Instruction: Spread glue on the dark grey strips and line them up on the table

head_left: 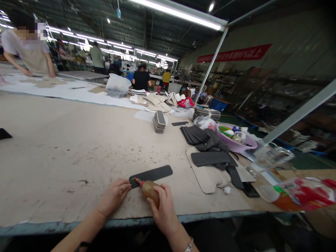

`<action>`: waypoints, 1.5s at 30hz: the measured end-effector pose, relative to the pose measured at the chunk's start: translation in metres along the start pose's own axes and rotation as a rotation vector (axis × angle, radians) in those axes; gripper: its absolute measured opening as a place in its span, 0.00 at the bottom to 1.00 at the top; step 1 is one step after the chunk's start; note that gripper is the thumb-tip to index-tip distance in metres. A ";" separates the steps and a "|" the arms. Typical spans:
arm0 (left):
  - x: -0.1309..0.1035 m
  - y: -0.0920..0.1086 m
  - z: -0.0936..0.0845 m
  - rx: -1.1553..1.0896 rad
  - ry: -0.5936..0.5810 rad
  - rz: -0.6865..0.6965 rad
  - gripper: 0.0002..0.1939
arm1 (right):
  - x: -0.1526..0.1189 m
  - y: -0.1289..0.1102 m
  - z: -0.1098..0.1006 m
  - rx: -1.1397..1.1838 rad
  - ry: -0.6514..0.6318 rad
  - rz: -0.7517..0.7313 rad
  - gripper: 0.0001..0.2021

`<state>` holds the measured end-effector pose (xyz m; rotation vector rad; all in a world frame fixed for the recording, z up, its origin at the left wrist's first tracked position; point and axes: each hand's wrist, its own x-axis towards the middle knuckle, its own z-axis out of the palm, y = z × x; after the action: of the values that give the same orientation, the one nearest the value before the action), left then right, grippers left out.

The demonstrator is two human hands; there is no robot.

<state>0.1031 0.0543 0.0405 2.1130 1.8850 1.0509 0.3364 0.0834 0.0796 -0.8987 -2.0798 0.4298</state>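
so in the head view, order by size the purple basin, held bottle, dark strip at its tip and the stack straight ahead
1. Purple basin
2. Dark strip
3. Unsure: bottle, partly hidden by the right hand, and stack, farther away.

So it's one head-worn cam, sitting above the near edge of the table and looking forward and down. The left hand and right hand are pretty close, low in frame. View's wide enough to catch a tube light overhead and people way off.
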 end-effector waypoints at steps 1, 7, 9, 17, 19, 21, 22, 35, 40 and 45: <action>0.000 0.000 0.000 0.001 0.003 -0.007 0.16 | 0.001 0.001 -0.001 -0.003 0.009 0.008 0.17; 0.002 -0.005 0.001 0.015 0.033 0.020 0.16 | 0.006 0.012 -0.014 -0.040 0.097 0.059 0.16; 0.003 -0.008 0.002 0.017 0.045 0.035 0.16 | 0.008 0.018 -0.021 -0.066 0.123 0.085 0.15; 0.008 -0.007 -0.002 0.052 0.075 0.081 0.21 | 0.016 0.044 -0.046 -0.177 0.231 0.168 0.12; 0.009 -0.007 -0.002 0.051 0.084 0.082 0.21 | 0.017 0.051 -0.051 -0.203 0.250 0.180 0.12; 0.009 -0.008 -0.001 0.050 0.082 0.083 0.21 | 0.017 0.056 -0.054 -0.226 0.268 0.190 0.12; 0.008 -0.009 -0.001 0.052 0.080 0.084 0.21 | 0.017 0.057 -0.055 -0.235 0.276 0.194 0.12; 0.005 -0.001 -0.001 0.043 0.025 0.020 0.17 | 0.011 0.029 -0.037 0.030 0.180 0.160 0.14; 0.003 0.001 -0.001 0.043 0.020 0.021 0.16 | 0.007 0.002 -0.013 0.116 0.066 0.103 0.16; 0.004 0.004 -0.004 0.052 0.015 0.052 0.17 | 0.009 -0.008 -0.005 0.128 0.014 0.110 0.15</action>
<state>0.1043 0.0561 0.0471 2.1996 1.8944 1.0415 0.3328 0.0845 0.0925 -0.9395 -1.9720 0.6054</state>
